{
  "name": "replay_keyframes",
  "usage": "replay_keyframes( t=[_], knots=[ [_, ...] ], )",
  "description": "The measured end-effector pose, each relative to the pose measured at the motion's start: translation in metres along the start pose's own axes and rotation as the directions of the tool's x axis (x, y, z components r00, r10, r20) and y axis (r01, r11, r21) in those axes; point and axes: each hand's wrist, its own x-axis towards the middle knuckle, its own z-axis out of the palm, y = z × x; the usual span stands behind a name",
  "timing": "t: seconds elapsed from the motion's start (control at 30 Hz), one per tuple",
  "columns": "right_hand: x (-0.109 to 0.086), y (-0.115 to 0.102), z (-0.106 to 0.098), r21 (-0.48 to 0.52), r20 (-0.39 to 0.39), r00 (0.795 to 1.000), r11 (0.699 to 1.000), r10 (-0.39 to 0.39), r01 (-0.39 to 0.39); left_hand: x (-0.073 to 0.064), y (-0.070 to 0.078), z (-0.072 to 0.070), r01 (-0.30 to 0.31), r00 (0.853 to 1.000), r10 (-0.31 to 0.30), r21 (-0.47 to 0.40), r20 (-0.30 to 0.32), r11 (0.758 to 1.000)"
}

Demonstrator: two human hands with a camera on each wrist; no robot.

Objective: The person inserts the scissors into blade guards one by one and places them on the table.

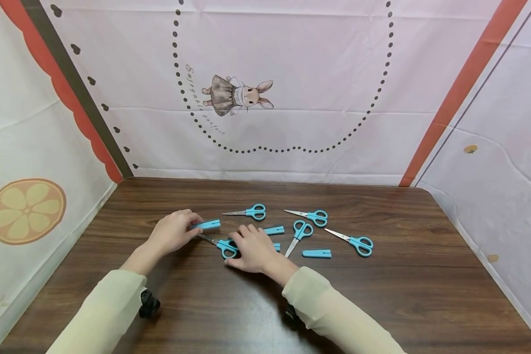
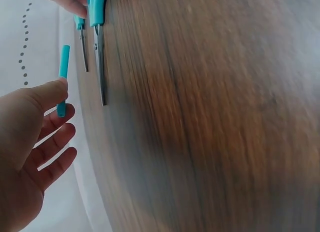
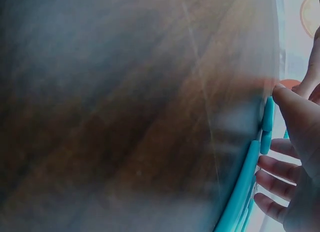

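My left hand (image 1: 172, 231) pinches a light-blue blade cover (image 1: 207, 224) between thumb and fingers. The left wrist view shows the cover (image 2: 63, 81) upright at the thumb, other fingers spread below. Just under that hand lies a pair of scissors (image 1: 225, 247) with blue handles, blades pointing left. My right hand (image 1: 252, 250) is beside those handles, thumb and relaxed fingers around them, without a visible grip. In the right wrist view, blue plastic (image 3: 267, 124) shows at the thumb. Two more covers, one at the back (image 1: 274, 230) and one nearer (image 1: 276, 247), are partly hidden behind the right hand.
Farther back lie scissors (image 1: 255, 212) and another pair (image 1: 316, 218). To the right are angled scissors (image 1: 302, 229), a loose cover (image 1: 316, 253) and scissors (image 1: 360, 245). Brown wooden table (image 1: 402, 295) meets a printed cloth wall (image 1: 327, 98) at its back edge.
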Motion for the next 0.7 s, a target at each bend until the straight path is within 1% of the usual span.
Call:
replay_keyframes(
  t=[0.23, 0.53, 0.7],
  knots=[
    [0.003, -0.001, 0.004, -0.025, -0.009, 1.0, 1.0, 0.001, -0.001, -0.008, -0.003, -0.005, -0.03, 0.999, 0.031, 0.027, -0.031, 0.999],
    [0.006, -0.006, 0.01, -0.064, -0.055, 0.998, 0.998, 0.01, -0.013, -0.018, -0.008, -0.004, -0.019, 0.999, 0.02, 0.029, -0.043, 0.999],
    [0.006, -0.007, 0.01, -0.083, -0.075, 0.997, 0.996, 0.011, -0.017, -0.02, -0.009, -0.004, -0.025, 0.998, 0.027, 0.031, -0.051, 0.999]
  ],
)
